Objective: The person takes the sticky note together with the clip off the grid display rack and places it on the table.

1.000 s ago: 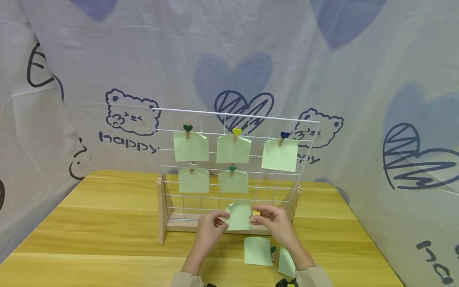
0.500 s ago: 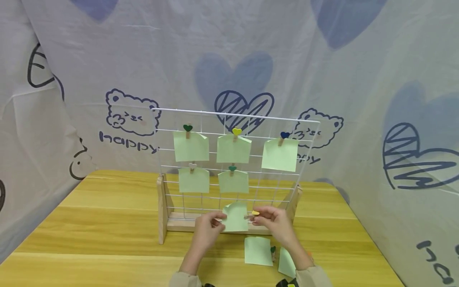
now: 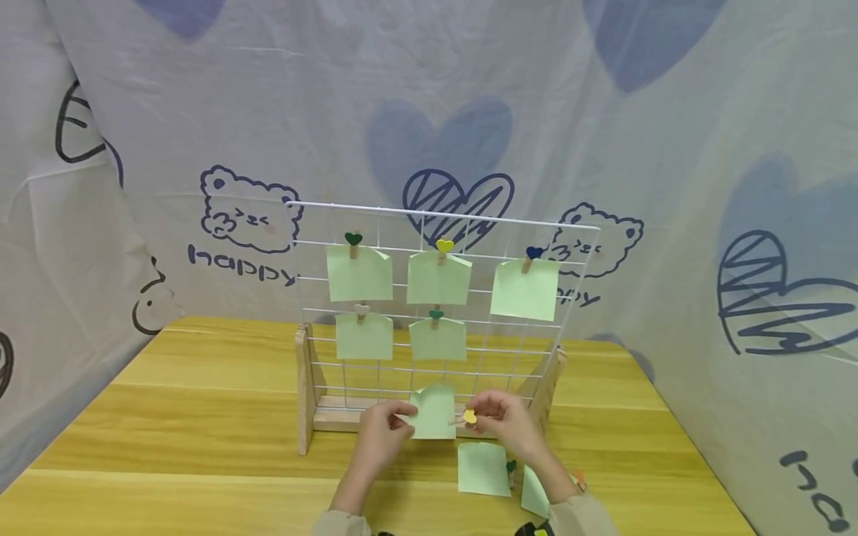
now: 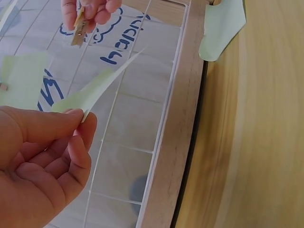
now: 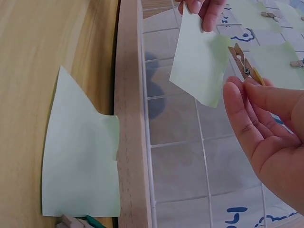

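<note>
Between thumb and fingers, my left hand [image 3: 383, 430] pinches a pale green paper note [image 3: 433, 413] by its left edge, in front of the lower part of a white wire grid rack [image 3: 402, 368]. My right hand [image 3: 511, 424] pinches a small wooden clothespin with a yellow heart [image 3: 470, 416] just right of that note. In the right wrist view, the clothespin [image 5: 241, 61] points its wooden tips toward the note [image 5: 199, 61], apart from it. The left wrist view shows the held note [image 4: 92, 92] nearly edge-on.
Several green notes [image 3: 360, 274] hang on the grid from heart clothespins. Another note [image 3: 483, 469] lies on the wooden table [image 3: 201, 447], with a green-heart clothespin [image 3: 512, 469] beside it. A further note [image 3: 533, 493] is partly under my right forearm, near an orange piece [image 3: 579, 481].
The held note has moved left and slightly down with my left hand. My right hand has lowered a little, and the yellow-heart clothespin has turned, its tips now pointing left.
</note>
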Motion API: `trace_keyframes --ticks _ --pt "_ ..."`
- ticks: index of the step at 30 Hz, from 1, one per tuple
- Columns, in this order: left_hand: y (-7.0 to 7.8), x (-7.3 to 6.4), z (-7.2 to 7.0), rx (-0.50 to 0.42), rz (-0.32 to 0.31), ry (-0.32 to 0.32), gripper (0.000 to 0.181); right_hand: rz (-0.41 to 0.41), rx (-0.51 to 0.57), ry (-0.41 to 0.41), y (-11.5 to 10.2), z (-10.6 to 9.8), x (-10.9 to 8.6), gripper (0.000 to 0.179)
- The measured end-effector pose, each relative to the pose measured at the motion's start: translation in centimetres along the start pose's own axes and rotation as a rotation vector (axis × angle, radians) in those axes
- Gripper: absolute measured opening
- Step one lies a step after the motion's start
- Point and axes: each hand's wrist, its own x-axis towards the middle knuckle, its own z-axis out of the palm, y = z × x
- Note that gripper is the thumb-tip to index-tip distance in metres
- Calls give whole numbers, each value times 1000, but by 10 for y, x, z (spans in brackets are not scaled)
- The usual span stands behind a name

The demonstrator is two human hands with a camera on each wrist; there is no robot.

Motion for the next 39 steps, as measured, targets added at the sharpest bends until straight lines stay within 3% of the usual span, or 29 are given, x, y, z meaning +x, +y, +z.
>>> trace_keyframes --ticks 13,23,33,39 --pt "-12 -1 -4 17 -26 -49 19 46 7 -130 16 2 7 17" --pt "-22 -5 -7 17 -54 -99 19 56 -68 -191 30 7 10 15" --pt "-30 -10 -14 17 -94 -189 19 93 -118 -262 36 14 12 16" --pt "-32 -13 -18 30 -98 -225 19 62 -174 -303 40 16 14 13"
